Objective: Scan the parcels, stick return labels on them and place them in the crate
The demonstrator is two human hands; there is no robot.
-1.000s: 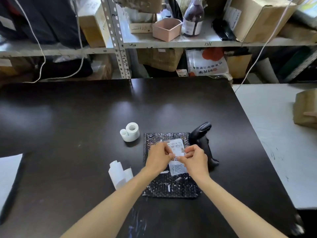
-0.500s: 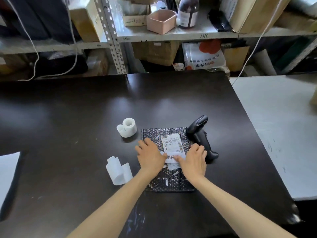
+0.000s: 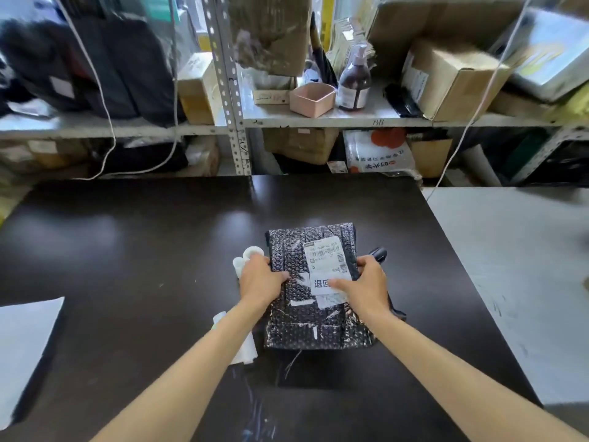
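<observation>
Parcel [image 3: 287, 250] between hands: left hand [image 3: 259, 279] grips left edge, right hand [image 3: 369, 282] grips right edge.

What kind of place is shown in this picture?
Probably a warehouse or stockroom desk for parcel returns: metal shelving crammed with cardboard boxes stands behind the dark table, and the left hand and right hand hold a black bubble-wrap parcel bearing a barcode shipping label and a white sticker.

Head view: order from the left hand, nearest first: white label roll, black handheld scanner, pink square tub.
1. White label roll, beside the left hand.
2. Black handheld scanner, right of the black bubble parcel.
3. Pink square tub, on the back shelf.
</observation>
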